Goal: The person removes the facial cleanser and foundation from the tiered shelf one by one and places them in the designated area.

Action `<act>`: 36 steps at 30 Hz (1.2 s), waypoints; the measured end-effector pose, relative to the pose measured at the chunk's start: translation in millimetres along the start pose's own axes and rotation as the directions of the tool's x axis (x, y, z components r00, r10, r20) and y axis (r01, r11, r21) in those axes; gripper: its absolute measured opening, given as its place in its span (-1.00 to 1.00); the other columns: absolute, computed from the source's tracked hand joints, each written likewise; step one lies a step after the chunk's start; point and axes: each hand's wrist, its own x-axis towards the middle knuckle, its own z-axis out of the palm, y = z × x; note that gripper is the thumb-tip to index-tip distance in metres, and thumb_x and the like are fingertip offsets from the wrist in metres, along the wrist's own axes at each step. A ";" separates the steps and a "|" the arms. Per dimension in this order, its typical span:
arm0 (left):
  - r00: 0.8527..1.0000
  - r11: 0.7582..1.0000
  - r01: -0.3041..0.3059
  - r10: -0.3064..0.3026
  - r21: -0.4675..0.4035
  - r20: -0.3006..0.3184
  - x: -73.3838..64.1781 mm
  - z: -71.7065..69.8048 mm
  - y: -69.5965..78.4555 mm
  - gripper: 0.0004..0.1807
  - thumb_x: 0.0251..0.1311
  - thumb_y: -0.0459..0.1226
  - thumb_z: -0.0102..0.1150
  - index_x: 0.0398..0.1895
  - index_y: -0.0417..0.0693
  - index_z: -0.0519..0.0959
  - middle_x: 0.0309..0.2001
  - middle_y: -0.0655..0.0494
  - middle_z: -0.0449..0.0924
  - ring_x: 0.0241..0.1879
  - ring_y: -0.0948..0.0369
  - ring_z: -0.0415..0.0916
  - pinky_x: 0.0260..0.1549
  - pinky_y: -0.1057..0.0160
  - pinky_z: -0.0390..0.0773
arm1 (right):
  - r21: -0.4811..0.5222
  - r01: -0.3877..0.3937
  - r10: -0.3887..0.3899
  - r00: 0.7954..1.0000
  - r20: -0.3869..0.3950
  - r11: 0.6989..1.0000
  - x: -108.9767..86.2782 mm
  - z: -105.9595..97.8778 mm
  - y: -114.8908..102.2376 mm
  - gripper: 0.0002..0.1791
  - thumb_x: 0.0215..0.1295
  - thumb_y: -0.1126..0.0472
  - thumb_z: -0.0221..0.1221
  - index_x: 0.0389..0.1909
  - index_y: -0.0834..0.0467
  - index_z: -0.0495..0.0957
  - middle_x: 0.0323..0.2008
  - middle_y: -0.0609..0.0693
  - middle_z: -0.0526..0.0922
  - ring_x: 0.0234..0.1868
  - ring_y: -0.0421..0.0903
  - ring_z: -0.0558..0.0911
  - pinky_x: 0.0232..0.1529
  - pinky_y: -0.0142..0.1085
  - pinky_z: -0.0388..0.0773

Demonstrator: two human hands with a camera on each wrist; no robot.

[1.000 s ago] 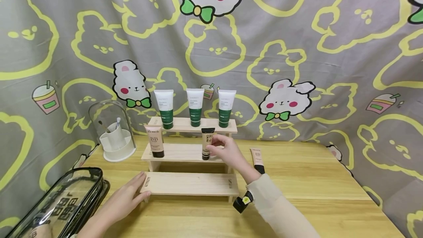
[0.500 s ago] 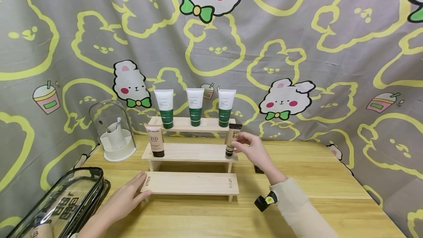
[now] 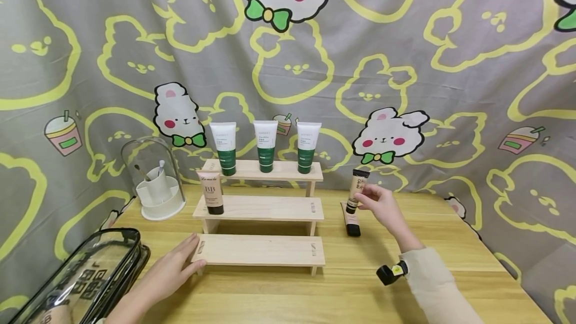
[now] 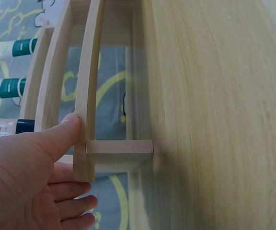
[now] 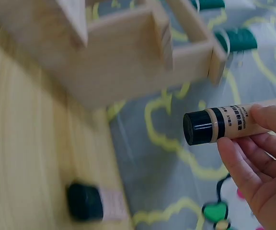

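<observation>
My right hand [image 3: 382, 205] pinches a small beige foundation tube [image 3: 357, 191] with black ends, its cap pointing down. In the right wrist view the black cap of that foundation tube [image 5: 198, 128] is nearest the table. Just below it, a pink BB cream tube [image 3: 352, 221] lies on the table. My left hand [image 3: 168, 269] rests against the left end of a three-tier wooden shelf [image 3: 261, 250], thumb on the front edge, other fingers fairly straight. Another BB cream tube [image 3: 210, 193] stands cap-down on the middle tier. Three white-and-green tubes [image 3: 266, 146] stand on the top tier.
A white brush holder [image 3: 159, 194] with a clear arched cover stands at the back left. At the lower left lies a clear, black-edged bag [image 3: 90, 274] with a tube inside. A patterned curtain [image 3: 405, 89] hangs behind the wooden table [image 3: 427, 244].
My right hand has carried the foundation tube from the middle tier out to the right, over the BB cream tube on the table. My left hand has stayed in place.
</observation>
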 end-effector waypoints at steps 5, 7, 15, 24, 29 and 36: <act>1.000 1.000 0.008 -0.008 -0.002 0.010 -0.5 -0.1 -0.6 -0.26 0.23 0.03 0.07 0.23 -0.43 0.28 0.24 -0.36 0.20 0.19 -0.20 0.21 0.11 -0.17 0.23 | -0.043 -0.068 0.068 0.998 -0.019 0.997 -2.3 -16.2 20.1 -0.66 0.25 0.31 0.16 -0.14 0.54 0.42 -0.33 0.19 0.53 -0.37 -0.24 0.57 -0.30 -0.24 0.62; 1.000 1.000 0.008 -0.008 -0.004 0.010 -0.6 -0.1 -0.6 -0.26 0.23 0.03 0.06 0.23 -0.43 0.28 0.24 -0.36 0.20 0.19 -0.20 0.21 0.11 -0.17 0.23 | -0.066 -0.089 0.087 0.996 -0.024 0.994 -3.2 -21.3 27.4 -0.64 0.26 0.31 0.15 -0.10 0.56 0.41 -0.29 0.23 0.54 -0.36 -0.24 0.56 -0.30 -0.23 0.62; 1.000 1.000 -0.004 0.004 -0.010 -0.003 -0.7 0.9 -1.1 -0.28 0.23 0.00 0.08 0.22 -0.44 0.28 0.23 -0.37 0.20 0.18 -0.21 0.21 0.10 -0.18 0.23 | -0.094 -0.178 0.178 0.984 -0.012 0.980 -5.2 -36.9 55.0 -0.60 0.29 0.32 0.11 -0.01 0.59 0.37 -0.16 0.37 0.55 -0.30 -0.16 0.60 -0.21 -0.05 0.58; 1.000 1.000 0.000 0.000 -0.017 -0.001 -0.6 0.2 -0.6 -0.27 0.23 0.02 0.06 0.23 -0.44 0.28 0.24 -0.36 0.20 0.19 -0.21 0.20 0.11 -0.18 0.22 | -0.211 -0.273 0.284 0.959 0.023 0.939 -7.3 -50.2 72.4 -0.61 0.31 0.23 0.11 -0.07 0.53 0.44 -0.31 0.16 0.60 -0.35 -0.10 0.58 -0.30 -0.19 0.60; 1.000 1.000 0.006 -0.006 -0.016 0.005 -0.9 0.2 -0.3 -0.27 0.23 0.02 0.06 0.23 -0.43 0.28 0.24 -0.35 0.19 0.19 -0.20 0.20 0.11 -0.17 0.22 | -0.209 -0.338 0.350 0.936 0.024 0.918 -6.4 -54.3 80.8 -0.65 0.31 0.19 0.12 -0.18 0.48 0.50 -0.47 0.03 0.55 -0.46 -0.14 0.54 -0.41 -0.28 0.58; 1.000 1.000 0.011 -0.010 -0.009 0.019 -0.3 -0.8 0.9 -0.25 0.23 0.04 0.04 0.23 -0.44 0.27 0.25 -0.36 0.18 0.20 -0.20 0.20 0.12 -0.17 0.22 | -0.180 -0.391 0.403 0.915 0.034 0.903 -5.8 -54.5 91.6 -0.61 0.32 0.23 0.09 -0.12 0.56 0.45 -0.57 -0.02 0.46 -0.51 -0.18 0.51 -0.42 -0.29 0.59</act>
